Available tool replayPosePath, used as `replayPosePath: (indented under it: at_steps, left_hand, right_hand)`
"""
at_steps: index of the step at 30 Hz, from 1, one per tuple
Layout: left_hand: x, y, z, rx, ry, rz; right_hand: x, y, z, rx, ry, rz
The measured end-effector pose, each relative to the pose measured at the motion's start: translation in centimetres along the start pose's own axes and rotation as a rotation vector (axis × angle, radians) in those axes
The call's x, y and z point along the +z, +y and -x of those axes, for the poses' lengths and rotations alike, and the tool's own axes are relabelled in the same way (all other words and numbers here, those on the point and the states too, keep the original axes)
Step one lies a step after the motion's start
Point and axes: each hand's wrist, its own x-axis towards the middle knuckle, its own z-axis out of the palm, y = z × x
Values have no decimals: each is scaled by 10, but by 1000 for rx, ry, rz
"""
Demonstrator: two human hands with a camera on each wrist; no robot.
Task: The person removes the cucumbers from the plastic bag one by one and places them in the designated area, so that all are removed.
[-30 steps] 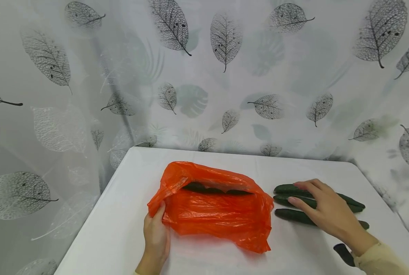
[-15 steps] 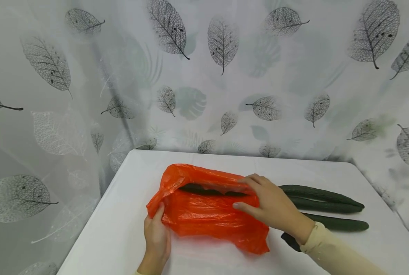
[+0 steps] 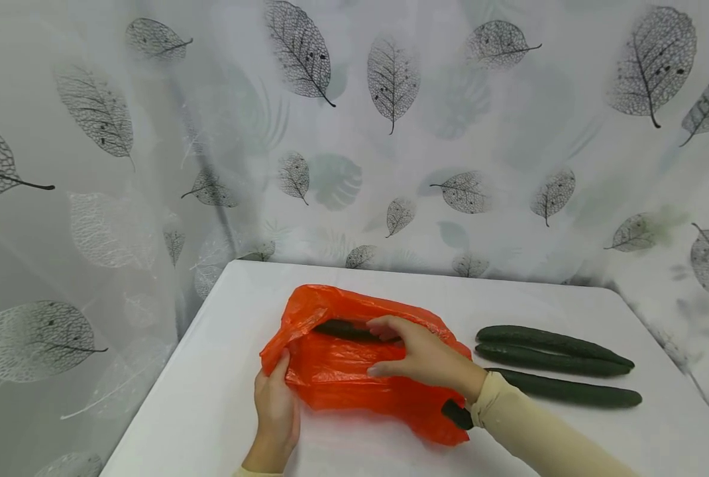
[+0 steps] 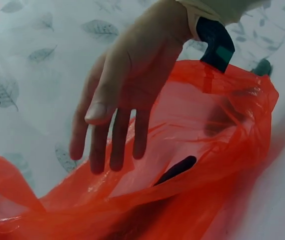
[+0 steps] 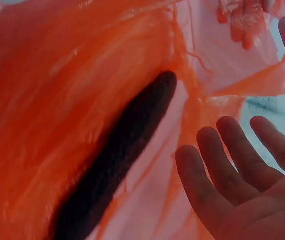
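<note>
An orange-red plastic bag (image 3: pixel 354 391) lies on the white table, its mouth facing up toward me. Inside it a dark green cucumber (image 5: pixel 122 155) shows through the opening. My left hand (image 3: pixel 275 404) grips the left edge of the bag, with the thumb on the near side; its other fingers show blurred through the plastic in the right wrist view. Over the bag's mouth hovers my right hand (image 3: pixel 420 354), fingers apart and holding nothing. Whether those fingers touch the plastic cannot be told. Any further contents are hidden by the bag.
Right of the bag lie three more cucumbers, a far one (image 3: pixel 551 339), a middle one (image 3: pixel 557 361) and a near one (image 3: pixel 575 389), roughly side by side. A white curtain (image 3: pixel 402 152) with leaf prints hangs behind the table (image 3: pixel 199 424). A dark wrist camera (image 3: pixel 457 414) sits under my right wrist.
My right hand has moved left, from above the cucumbers to over the bag's mouth. The left hand keeps its grip on the bag, and the three cucumbers have stayed put.
</note>
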Motion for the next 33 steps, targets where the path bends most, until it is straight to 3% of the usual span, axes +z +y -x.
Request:
replayPosePath:
  at_steps: [6,12,25,33]
  left_hand:
    - [-1,0,-1,0,-4,-2]
    - [-2,0,1,-13,-9,-19]
    - [-3,-1,1,-26,-44,-62]
    - [0,-1,3,-24,-59,-42]
  right_hand:
    - [8,11,-15,30,-59,-73]
    - [12,21,-28,25,-28,-39]
    - [16,41,-47,108,90,155]
    - [23,47,-49,47,78,347]
